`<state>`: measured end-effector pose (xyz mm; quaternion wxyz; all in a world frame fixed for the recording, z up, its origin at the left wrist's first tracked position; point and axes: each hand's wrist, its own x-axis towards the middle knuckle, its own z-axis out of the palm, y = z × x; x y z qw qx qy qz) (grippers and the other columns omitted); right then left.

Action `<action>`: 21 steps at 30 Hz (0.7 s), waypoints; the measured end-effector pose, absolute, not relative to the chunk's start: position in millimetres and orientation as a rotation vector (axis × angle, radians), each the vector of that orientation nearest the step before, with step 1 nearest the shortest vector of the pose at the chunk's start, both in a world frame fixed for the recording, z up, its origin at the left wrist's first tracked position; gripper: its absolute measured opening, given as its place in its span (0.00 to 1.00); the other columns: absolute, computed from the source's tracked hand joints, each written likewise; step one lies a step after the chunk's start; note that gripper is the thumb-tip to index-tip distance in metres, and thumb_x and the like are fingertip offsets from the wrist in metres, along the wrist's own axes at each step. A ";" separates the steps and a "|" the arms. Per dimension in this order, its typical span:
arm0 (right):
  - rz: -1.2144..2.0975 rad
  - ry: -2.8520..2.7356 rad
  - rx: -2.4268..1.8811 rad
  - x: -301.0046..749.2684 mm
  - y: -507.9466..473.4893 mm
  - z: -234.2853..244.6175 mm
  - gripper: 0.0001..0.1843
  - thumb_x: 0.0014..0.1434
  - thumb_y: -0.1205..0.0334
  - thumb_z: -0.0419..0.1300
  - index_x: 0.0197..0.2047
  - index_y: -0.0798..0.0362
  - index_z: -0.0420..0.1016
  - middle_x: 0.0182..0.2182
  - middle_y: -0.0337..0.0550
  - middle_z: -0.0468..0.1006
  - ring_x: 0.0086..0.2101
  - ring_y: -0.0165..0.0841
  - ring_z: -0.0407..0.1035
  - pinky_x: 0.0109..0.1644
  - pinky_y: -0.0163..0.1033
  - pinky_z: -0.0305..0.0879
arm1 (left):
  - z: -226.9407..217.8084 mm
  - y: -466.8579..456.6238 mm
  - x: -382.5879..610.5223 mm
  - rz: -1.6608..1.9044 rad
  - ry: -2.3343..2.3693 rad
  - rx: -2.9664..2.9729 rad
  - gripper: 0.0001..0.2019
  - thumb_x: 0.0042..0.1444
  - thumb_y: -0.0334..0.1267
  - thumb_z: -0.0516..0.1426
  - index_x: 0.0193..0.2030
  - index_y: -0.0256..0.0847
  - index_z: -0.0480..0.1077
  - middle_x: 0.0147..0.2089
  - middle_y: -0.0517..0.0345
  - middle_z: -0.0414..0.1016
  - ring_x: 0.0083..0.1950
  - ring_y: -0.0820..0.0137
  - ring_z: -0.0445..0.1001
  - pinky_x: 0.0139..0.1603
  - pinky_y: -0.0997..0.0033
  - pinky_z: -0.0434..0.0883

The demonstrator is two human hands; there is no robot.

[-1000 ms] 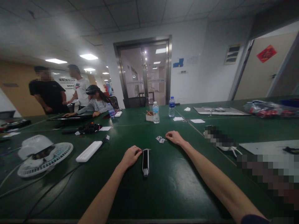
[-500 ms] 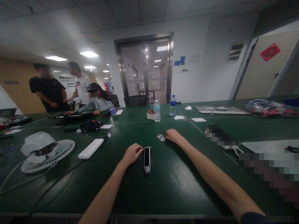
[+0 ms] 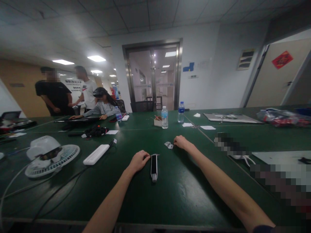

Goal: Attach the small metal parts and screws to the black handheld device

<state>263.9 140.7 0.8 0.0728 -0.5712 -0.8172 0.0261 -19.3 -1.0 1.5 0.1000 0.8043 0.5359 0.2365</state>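
My left hand (image 3: 138,160) rests on the green table (image 3: 179,194) with its fingers curled, touching the far end of a narrow black and silver bar-shaped device (image 3: 154,166) that lies flat. My right hand (image 3: 181,142) lies farther out, fingers curled loosely, right beside a small metal hinge (image 3: 168,145). Whether either hand grips anything small is too fine to see.
A white fan (image 3: 50,155) lies at the left with cables running to the table edge. A white power strip (image 3: 96,154) lies beside it. Two water bottles (image 3: 164,117) stand at mid-table. Three people are at the far left. Trays and bags lie at the right.
The view has shifted slightly; both hands and the device stay in nearly the same places on the table.
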 end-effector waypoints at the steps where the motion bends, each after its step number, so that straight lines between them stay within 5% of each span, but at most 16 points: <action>1: 0.075 -2.448 -1.721 262.8 140.5 0.7 0.07 0.54 0.63 0.59 0.35 0.52 0.79 0.35 0.49 0.78 0.37 0.36 0.73 0.40 0.34 0.65 | 1.9 -1.3 -19.2 0.695 1.588 2.378 0.14 0.59 0.43 0.49 0.38 0.40 0.74 0.39 0.54 0.72 0.41 0.66 0.69 0.42 0.67 0.68; 8: 0.082 -2.420 -1.748 260.0 139.8 -0.8 0.11 0.55 0.68 0.54 0.37 0.55 0.78 0.37 0.55 0.77 0.38 0.39 0.73 0.39 0.36 0.65 | 3.9 -2.4 -18.6 0.683 1.601 2.389 0.14 0.59 0.42 0.49 0.38 0.40 0.74 0.39 0.54 0.72 0.41 0.66 0.70 0.42 0.66 0.67; 21: 0.149 -2.418 -1.765 265.5 145.1 -2.1 0.12 0.52 0.70 0.57 0.39 0.52 0.78 0.40 0.49 0.77 0.40 0.36 0.72 0.42 0.34 0.64 | 2.5 -2.2 -19.5 0.700 1.606 2.371 0.14 0.59 0.44 0.50 0.38 0.41 0.74 0.39 0.54 0.72 0.41 0.66 0.69 0.43 0.66 0.67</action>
